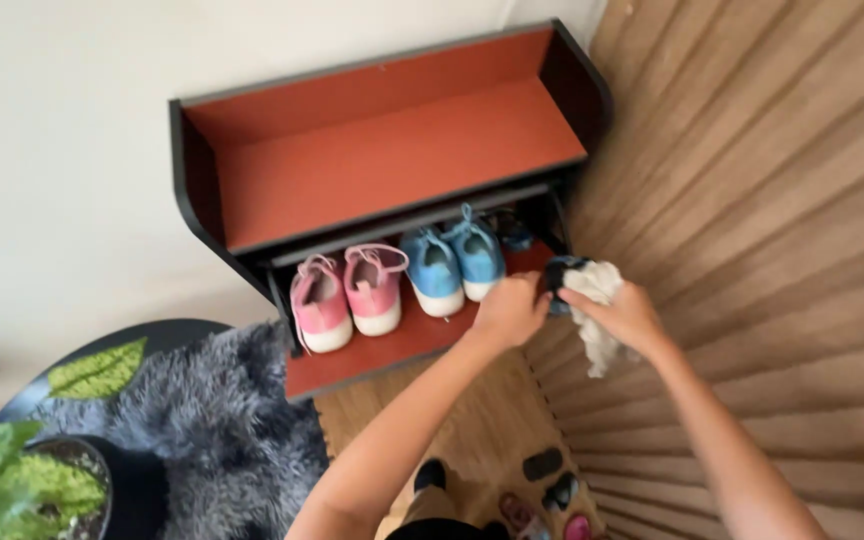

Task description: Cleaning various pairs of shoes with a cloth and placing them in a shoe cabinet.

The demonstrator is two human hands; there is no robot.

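White and shaggy, a cloth [595, 318] hung crumpled from the right hand [627, 315], whose fingers were clamped on its upper part at the right end of the shoe rack's lower shelf [372, 352]. Pressed against the cloth at its 10 o'clock lay a dark shoe [558, 275], mostly hidden; the left hand [512, 308] was curled closed against that shoe from the 9 o'clock side, though whether it truly gripped the shoe could not be told. At 9 o'clock from the hands stood a pair of blue shoes [452, 262] with white soles, heels outward, and just beside them, farther toward 9 o'clock, a pair of pink shoes [347, 295] set the same way. Above, at 12 o'clock, ran the rust-red upper shelf [392, 160] inside a black frame, backed against a pale wall [62, 150]. Wood-patterned flooring [782, 220] spread toward 3 o'clock. At 7 o'clock from the rack lay a grey furry rug [222, 420], and beyond it, at the frame's lower left corner, a green-leaved potted plant [12, 470]. Small dark and pink items [547, 490] lay on the floor at 6 o'clock, too small to identify.
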